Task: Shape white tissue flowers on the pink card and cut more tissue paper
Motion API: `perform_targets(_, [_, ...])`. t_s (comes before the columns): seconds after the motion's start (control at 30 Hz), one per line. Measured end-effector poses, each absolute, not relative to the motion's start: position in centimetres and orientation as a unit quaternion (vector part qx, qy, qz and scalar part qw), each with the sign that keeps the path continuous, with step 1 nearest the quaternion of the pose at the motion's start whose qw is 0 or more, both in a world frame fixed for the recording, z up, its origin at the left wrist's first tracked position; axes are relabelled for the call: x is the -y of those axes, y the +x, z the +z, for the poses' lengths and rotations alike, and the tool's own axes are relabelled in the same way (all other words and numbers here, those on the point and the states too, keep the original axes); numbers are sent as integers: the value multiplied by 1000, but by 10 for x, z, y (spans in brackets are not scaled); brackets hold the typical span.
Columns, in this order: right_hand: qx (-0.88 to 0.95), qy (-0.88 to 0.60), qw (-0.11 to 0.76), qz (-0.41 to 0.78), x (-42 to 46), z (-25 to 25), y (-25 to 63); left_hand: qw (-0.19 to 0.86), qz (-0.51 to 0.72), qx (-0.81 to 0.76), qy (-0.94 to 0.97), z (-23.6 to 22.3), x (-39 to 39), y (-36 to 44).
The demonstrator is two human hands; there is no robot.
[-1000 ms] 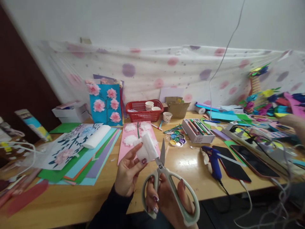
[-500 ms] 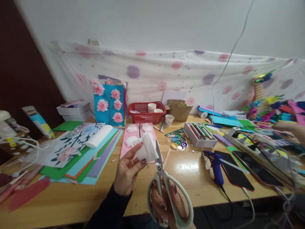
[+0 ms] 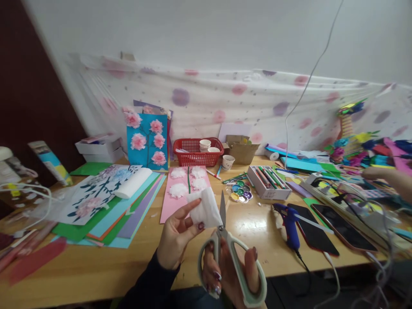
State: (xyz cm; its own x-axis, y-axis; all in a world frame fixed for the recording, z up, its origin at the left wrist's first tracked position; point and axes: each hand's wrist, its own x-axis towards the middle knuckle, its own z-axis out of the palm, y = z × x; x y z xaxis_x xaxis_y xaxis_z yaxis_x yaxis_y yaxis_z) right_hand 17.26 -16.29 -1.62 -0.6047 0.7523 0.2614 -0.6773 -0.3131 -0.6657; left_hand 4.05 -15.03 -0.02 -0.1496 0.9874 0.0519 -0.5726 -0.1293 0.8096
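Between thumb and fingers, my left hand (image 3: 176, 235) pinches a folded piece of white tissue paper (image 3: 206, 209). My right hand (image 3: 230, 270) has its fingers through the handles of a pair of scissors (image 3: 222, 210) with pale grey-green grips. The blades stand apart at the tissue's right edge; one blade is partly hidden by the paper. Behind the tissue lies a pink sheet (image 3: 169, 208) bearing white fluffy paper flowers (image 3: 178, 190) and a green stem (image 3: 189, 180).
A glue gun (image 3: 289, 227) and two phones (image 3: 343, 226) lie on the right, near a power strip (image 3: 334, 199). Coloured paper sheets (image 3: 128, 227) are stacked left. Behind are a red basket (image 3: 198, 159), a paint palette (image 3: 240, 192) and a marker box (image 3: 273, 194). Another person's hand (image 3: 383, 175) reaches in at right.
The scissors' blades closed partly at the tissue's edge, then opened again. The tissue and both my hands have shifted slightly to the right.
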Motion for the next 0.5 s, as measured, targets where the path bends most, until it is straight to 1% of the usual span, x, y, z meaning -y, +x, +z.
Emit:
perform_targets(0.13, [392,-84,438,805,161,-14,177,573,666,-345,330,-1,153,45])
perform_targets(0.23, [389,-82,441,804,159,-14,176,576,658,-354,331,-2,153,47])
perform_targets(0.37, [378,-70,443,810,156,-19,172,560,679,-352,320,-2,152,46])
perform_targets(0.5, [359,-103,437,819,155,-30,168,553,685,-353,317,-2,152,44])
